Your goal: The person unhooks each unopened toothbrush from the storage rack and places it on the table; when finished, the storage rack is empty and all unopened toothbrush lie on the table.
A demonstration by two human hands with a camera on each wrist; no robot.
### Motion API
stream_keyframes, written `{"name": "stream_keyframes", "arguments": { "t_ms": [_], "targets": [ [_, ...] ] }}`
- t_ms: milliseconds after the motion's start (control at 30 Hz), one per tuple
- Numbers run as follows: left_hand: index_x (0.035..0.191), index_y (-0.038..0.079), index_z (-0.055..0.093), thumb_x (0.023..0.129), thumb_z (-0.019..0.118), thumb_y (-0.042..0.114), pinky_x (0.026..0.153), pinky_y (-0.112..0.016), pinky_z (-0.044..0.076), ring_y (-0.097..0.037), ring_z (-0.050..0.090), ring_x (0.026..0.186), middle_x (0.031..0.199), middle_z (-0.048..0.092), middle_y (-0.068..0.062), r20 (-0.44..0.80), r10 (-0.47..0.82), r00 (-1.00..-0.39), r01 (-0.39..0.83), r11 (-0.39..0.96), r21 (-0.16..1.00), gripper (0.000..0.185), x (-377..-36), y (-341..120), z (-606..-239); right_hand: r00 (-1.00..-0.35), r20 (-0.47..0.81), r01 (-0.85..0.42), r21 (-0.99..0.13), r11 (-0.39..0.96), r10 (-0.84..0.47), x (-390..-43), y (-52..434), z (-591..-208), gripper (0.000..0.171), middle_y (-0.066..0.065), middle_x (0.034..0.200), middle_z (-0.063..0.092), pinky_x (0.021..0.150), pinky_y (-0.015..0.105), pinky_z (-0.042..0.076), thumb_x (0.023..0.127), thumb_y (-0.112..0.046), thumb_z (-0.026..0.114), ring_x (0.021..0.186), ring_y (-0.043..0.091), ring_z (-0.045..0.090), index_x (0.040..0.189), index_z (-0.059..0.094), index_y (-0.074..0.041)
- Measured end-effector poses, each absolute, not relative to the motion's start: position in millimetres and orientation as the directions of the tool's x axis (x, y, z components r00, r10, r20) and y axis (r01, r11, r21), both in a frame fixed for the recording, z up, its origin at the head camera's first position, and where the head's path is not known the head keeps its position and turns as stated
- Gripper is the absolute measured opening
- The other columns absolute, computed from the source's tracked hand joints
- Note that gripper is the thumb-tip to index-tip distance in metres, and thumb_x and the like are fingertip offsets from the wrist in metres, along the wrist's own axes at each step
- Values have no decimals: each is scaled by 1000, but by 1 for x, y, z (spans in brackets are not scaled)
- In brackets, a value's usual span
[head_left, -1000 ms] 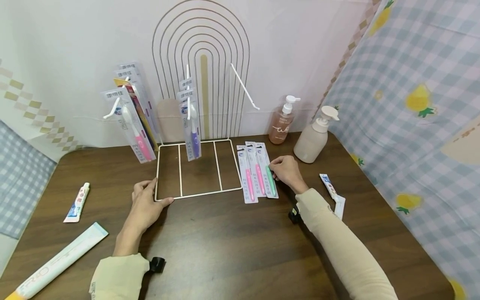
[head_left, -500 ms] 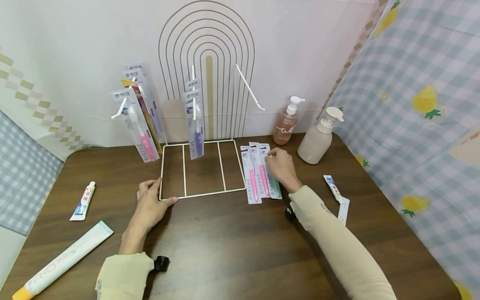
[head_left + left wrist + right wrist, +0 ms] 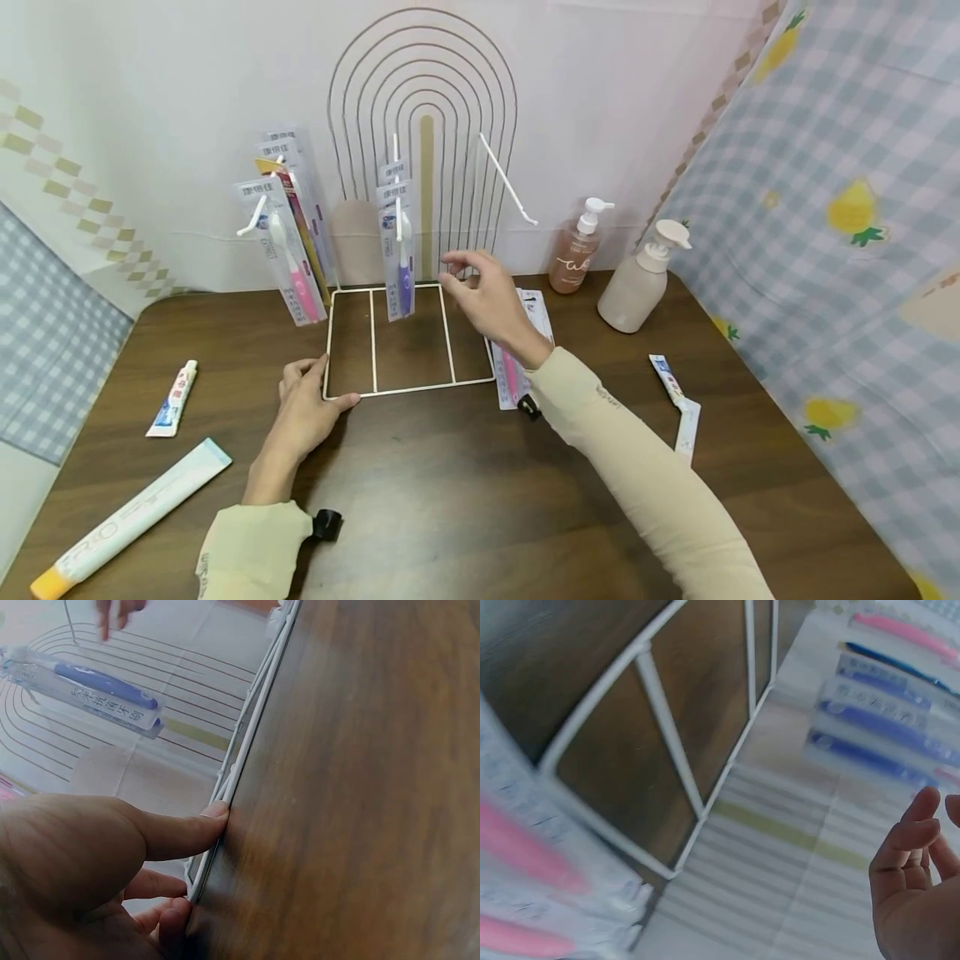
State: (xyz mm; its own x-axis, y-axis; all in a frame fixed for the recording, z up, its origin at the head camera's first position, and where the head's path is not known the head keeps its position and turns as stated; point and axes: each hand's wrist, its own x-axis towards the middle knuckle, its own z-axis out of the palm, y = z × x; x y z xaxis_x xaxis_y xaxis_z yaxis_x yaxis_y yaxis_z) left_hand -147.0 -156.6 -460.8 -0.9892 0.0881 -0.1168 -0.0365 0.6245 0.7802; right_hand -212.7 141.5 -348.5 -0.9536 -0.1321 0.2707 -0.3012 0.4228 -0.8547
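Note:
A white wire display rack [image 3: 412, 389] stands on the table with three hooks. My left hand [image 3: 303, 417] holds its front left corner, thumb on the front wire and fingers at the side. Packaged toothbrushes with a purple-handled one [image 3: 406, 279] in front hang on the middle hook. More packs, a pink-handled toothbrush [image 3: 302, 292] foremost, hang on the left hook; the right hook [image 3: 506, 177] carries nothing. My right hand [image 3: 491, 304] is in the air just right of the purple toothbrush, fingers loosely bent, holding nothing. Beneath its wrist lie packaged toothbrushes [image 3: 510, 379], partly hidden.
An amber pump bottle [image 3: 574, 254] and a beige pump bottle [image 3: 636, 287] stand at the back right. A small toothpaste tube [image 3: 666, 377] lies to the right. At left lie another small tube [image 3: 174, 398] and a large white tube [image 3: 138, 512]. A patterned cloth [image 3: 817, 275] hangs at right.
My right hand has left the toothbrush packs on the table and moved left and up toward the middle hook, with nothing in it. The left hand stays at the rack corner. The view has shifted slightly.

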Motion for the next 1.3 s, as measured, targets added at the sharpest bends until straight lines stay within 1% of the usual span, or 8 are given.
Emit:
{"name": "stream_keyframes", "arguments": {
  "t_ms": [133, 300, 367, 600, 700, 1000, 1200, 1300],
  "targets": [
    [177, -9, 26, 106, 83, 28, 131, -76, 30, -59, 22, 161, 175, 23, -36, -126, 88, -988, -47, 613, 789, 99, -150, -157, -464, -943, 289, -331, -859, 391, -165, -215, 123, -335, 39, 16, 126, 65, 65, 18, 53, 110, -9, 75, 75, 8, 66, 147, 71, 2],
    [177, -9, 25, 105, 83, 26, 130, -76, 31, -59, 23, 160, 175, 23, -36, -127, 82, -988, -50, 616, 786, 99, -150, -159, -465, -942, 280, -330, -874, 357, -184, -219, 108, -322, 42, 16, 128, 65, 67, 20, 54, 110, -10, 76, 80, 24, 71, 150, 69, 2],
    [177, -10, 24, 106, 82, 24, 130, -76, 31, -59, 22, 160, 175, 23, -36, -131, 80, -988, -53, 624, 780, 98, -148, -159, -463, -943, 277, -327, -879, 346, -187, -219, 106, -320, 38, 16, 129, 66, 67, 20, 54, 110, -9, 76, 81, 25, 71, 145, 71, 3],
    [177, -11, 24, 107, 80, 22, 134, -74, 27, -58, 20, 162, 174, 23, -37, -165, 70, -984, -85, 629, 773, 95, -141, -152, -447, -934, 302, -350, -880, 321, -191, -220, 102, -317, 17, 17, 119, 73, 65, 20, 50, 111, -5, 73, 70, 8, 63, 122, 77, 6],
    [177, -11, 22, 109, 78, 20, 135, -72, 25, -57, 19, 162, 176, 21, -36, -184, 68, -981, -99, 637, 765, 94, -141, -149, -444, -932, 318, -358, -885, 299, -175, -220, 103, -318, 15, 17, 112, 75, 65, 20, 51, 111, -3, 72, 68, 6, 61, 120, 77, 7],
    [177, -12, 21, 110, 77, 19, 136, -71, 25, -57, 19, 163, 176, 20, -36, -194, 66, -979, -106, 648, 754, 93, -140, -149, -442, -928, 352, -372, -890, 262, -122, -216, 113, -318, 14, 17, 108, 75, 63, 19, 50, 110, -3, 74, 68, 12, 62, 118, 78, 8],
    [177, -11, 21, 109, 78, 22, 136, -71, 25, -57, 18, 164, 177, 20, -36, -199, 76, -977, -104, 643, 758, 95, -140, -147, -440, -938, 335, -347, -894, 284, -94, -212, 127, -328, 13, 16, 105, 76, 64, 18, 50, 110, -6, 75, 67, 4, 63, 114, 78, 7],
    [176, -12, 22, 109, 79, 20, 135, -72, 26, -58, 19, 162, 175, 21, -37, -176, 75, -982, -88, 636, 767, 94, -140, -148, -441, -945, 314, -327, -901, 287, -92, -210, 137, -336, 13, 15, 103, 75, 66, 19, 52, 111, -6, 73, 69, 5, 64, 114, 76, 7]
  ]
}}
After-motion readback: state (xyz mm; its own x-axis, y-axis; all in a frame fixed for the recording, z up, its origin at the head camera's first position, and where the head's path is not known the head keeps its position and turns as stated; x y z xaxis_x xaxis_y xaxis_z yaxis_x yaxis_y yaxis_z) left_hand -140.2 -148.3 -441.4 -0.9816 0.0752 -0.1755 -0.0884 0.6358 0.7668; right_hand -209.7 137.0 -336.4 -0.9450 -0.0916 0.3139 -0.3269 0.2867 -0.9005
